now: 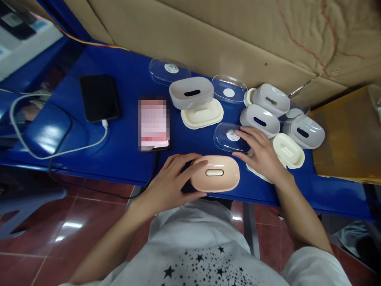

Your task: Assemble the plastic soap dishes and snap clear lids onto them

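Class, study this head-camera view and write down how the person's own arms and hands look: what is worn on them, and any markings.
The left hand and right hand are bare, with no gloves, rings or watch showing. The forearms are bare too, coming out of white sleeves of a white shirt printed with small black stars.

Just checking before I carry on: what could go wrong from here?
The pink oval plastic box under the left hand sits close to the front edge of the blue table and could slip off. The clear plastic lid under the right hand might knock the grey boxes beside it.
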### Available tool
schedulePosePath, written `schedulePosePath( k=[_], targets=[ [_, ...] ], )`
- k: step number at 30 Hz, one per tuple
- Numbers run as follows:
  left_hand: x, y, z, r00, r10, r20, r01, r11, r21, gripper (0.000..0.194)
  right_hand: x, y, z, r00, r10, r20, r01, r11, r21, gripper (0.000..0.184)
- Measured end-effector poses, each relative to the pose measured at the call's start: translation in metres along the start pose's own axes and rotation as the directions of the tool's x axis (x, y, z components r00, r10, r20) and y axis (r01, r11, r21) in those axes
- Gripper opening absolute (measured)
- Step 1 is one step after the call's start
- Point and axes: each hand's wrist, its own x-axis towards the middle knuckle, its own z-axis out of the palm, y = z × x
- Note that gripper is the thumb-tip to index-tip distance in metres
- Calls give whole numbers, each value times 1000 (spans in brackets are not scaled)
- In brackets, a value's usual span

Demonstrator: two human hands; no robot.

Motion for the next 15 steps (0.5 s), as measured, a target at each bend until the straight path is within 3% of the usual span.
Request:
schedulePosePath(
  k=[4,8,15],
  targets=[
    [0,1,5,995,-74,-66,73,997,-18,84,-2,-11,-8,999,-23,-47,30,989,148,55],
    [2,2,10,976,-165,-145,160,986,-46,98,-8,-32,-9,986,-165,-3,158,941,299,59],
    [2,-2,11,979,-146,-140,135,987,-88,112,-14,-46,1,941,-337,18,328,928,178,58]
  ],
)
